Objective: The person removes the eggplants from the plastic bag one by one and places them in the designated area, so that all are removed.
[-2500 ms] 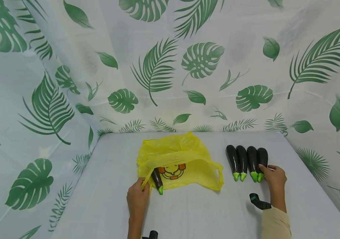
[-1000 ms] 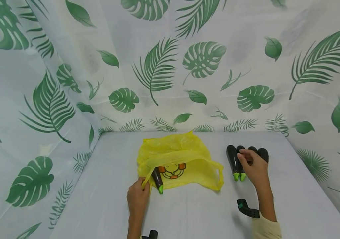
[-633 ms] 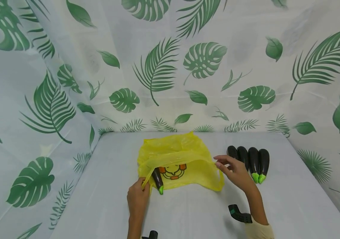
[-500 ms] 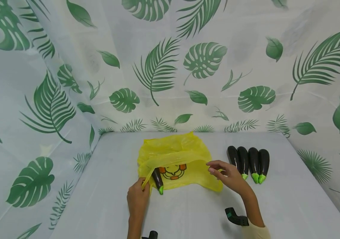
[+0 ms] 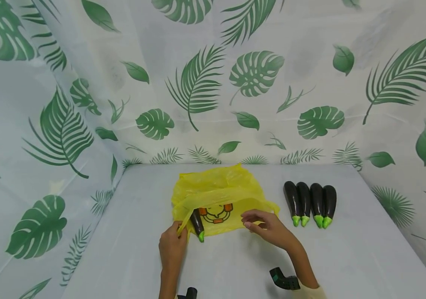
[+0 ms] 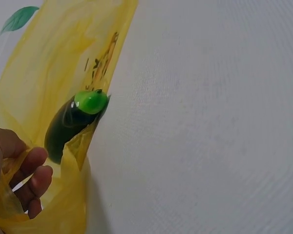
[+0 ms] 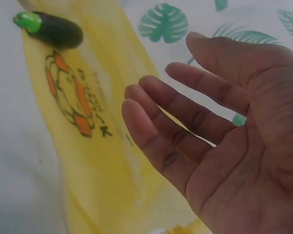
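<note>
A yellow plastic bag [image 5: 235, 216] lies on the table with its mouth toward me and a printed cartoon inside view. My left hand [image 5: 173, 248] pinches the bag's left handle and holds that side up. Just inside the mouth is one eggplant [image 5: 197, 224], dark with a green stem end; in the left wrist view this eggplant [image 6: 68, 124] lies right beside my fingers. My right hand [image 5: 267, 227] hovers over the bag's right front edge, fingers loosely bent. The right wrist view shows nothing in that hand [image 7: 219, 126].
Several more eggplants [image 5: 310, 203] lie side by side on the white table [image 5: 227, 270], right of the bag. Behind the table hangs a leaf-printed curtain [image 5: 198, 141]. Small black devices [image 5: 284, 280] are strapped on the wrists.
My right hand has left the row of eggplants at the right and moved left to the bag's front edge. My left hand still grips the handle; bag and eggplants look unmoved.
</note>
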The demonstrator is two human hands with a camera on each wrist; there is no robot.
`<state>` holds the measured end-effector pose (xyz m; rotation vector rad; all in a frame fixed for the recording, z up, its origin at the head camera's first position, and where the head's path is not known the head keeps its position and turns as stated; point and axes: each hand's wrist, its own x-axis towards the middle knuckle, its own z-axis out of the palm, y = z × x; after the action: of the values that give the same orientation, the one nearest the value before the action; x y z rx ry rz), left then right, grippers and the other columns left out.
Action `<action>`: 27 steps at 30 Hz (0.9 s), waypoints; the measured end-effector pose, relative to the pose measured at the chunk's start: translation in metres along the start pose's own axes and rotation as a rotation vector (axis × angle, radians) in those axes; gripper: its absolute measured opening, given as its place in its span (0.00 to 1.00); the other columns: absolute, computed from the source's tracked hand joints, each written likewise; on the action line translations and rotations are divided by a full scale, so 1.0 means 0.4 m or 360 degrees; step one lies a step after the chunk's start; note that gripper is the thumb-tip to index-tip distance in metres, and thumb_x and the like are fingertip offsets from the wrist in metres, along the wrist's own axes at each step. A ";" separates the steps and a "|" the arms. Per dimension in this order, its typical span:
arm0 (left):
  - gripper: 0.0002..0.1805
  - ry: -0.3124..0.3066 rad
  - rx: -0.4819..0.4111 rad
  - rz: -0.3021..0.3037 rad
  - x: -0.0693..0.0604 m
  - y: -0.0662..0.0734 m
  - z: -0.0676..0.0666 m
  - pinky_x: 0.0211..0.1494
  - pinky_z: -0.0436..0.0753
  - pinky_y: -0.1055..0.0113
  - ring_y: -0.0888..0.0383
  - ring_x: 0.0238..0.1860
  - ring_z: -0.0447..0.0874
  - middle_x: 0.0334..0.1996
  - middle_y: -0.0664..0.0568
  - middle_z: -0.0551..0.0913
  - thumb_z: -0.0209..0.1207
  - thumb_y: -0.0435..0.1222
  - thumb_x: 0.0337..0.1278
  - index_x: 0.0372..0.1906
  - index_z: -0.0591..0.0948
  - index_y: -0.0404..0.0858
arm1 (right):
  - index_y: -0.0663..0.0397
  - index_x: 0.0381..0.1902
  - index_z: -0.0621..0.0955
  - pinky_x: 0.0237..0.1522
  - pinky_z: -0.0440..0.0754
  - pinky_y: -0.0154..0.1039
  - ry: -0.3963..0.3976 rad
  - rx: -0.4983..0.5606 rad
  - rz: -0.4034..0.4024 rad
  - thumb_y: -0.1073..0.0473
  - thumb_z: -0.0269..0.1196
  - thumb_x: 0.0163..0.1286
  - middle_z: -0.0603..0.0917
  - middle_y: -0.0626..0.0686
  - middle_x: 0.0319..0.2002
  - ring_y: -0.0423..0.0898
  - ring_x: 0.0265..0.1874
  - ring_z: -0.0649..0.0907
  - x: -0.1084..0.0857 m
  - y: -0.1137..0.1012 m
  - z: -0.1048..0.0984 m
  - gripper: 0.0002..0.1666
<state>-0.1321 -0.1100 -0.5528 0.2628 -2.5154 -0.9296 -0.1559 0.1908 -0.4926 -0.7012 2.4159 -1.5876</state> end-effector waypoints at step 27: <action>0.06 0.0018 -0.0036 0.0044 -0.001 -0.001 0.003 0.23 0.68 0.72 0.63 0.19 0.66 0.19 0.53 0.81 0.63 0.33 0.56 0.37 0.85 0.36 | 0.75 0.57 0.74 0.38 0.85 0.45 0.0107 0.0185 0.0341 0.60 0.61 0.69 0.83 0.65 0.45 0.55 0.40 0.85 0.149 0.011 0.247 0.25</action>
<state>-0.1321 -0.1095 -0.5541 0.2253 -2.4905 -0.9430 -0.1712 0.0830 -0.5311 -0.3607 2.3295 -1.6697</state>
